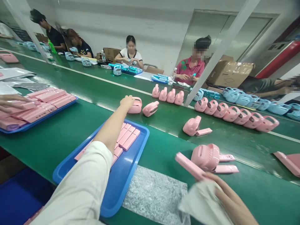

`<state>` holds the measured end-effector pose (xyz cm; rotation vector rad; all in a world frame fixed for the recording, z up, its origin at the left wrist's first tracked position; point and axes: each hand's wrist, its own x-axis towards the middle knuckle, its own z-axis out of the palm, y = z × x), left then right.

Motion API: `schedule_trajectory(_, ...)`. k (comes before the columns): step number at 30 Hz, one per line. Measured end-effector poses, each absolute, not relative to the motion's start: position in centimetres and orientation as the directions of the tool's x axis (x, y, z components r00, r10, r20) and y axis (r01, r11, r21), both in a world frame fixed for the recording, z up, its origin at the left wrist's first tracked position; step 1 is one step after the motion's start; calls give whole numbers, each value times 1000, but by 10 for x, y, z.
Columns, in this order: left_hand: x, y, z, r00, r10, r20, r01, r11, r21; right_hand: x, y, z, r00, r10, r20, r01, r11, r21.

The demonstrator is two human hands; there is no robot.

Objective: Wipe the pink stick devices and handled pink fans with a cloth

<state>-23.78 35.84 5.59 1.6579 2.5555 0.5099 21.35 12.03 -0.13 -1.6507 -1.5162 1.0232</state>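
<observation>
My left hand (pixel 126 102) reaches far out over the green belt (pixel 98 93) and is closed on a pink housing (pixel 136 105). A second pink housing (pixel 150 108) lies just right of it. My right hand (pixel 225 197) is low at the front right, holding a white cloth (pixel 201 203) and pinching the end of a long pink bar (pixel 189 166). Just beyond it sits a round pink housing (pixel 205 157) with two pink bars (pixel 226 168) beside it. Under my left arm lies a blue tray (pixel 126 175) with several pink bars (pixel 126 137).
Rows of pink housings (pixel 234 114) and blue housings (pixel 253 101) line the belt's far side, where several people sit working. Another person's hand (pixel 11 103) rests on a second blue tray (pixel 37 120) of pink parts at left. A slanted white post (pixel 211 62) crosses the belt.
</observation>
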Motion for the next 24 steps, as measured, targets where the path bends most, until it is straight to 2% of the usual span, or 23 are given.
schedule_trajectory(1, -239, 356, 53, -414, 902, 123, 883, 365, 296, 191, 142, -1, -85, 974, -210, 420, -156, -894)
schedule_trajectory(2, -239, 354, 51, -406, 905, 124, 888, 359, 288, 166, 166, -1, -101, 976, -192, 368, -143, -919)
schedule_trajectory(4, -236, 346, 50, -388, 911, 141, 900, 341, 271, 115, 217, -4, -21, 988, -155, 319, -140, -937)
schedule_trajectory(8, -228, 324, 65, -303, 933, 194, 937, 255, 237, 39, 304, -13, 18, 985, -174, 278, -172, -945)
schedule_trajectory(12, -223, 289, 93, -196, 942, 273, 964, 135, 229, 13, 346, -11, 24, 988, -154, 216, -155, -964)
schedule_trajectory(15, -215, 259, 110, -58, 946, 319, 972, -18, 232, 17, 341, -4, 22, 991, -132, 171, -133, -976)
schedule_trajectory(17, -204, 240, 114, 106, 925, 365, 941, -212, 265, 29, 324, -1, 3, 992, -124, 130, -123, -984)
schedule_trajectory(21, -170, 205, 108, 445, 764, 466, 711, -618, 334, 74, 270, -2, -33, 991, -129, -4, -129, -992)
schedule_trajectory(24, -136, 179, 95, 580, 709, 402, 589, -705, 395, 113, 228, -9, 1, 989, -150, -92, -149, -985)
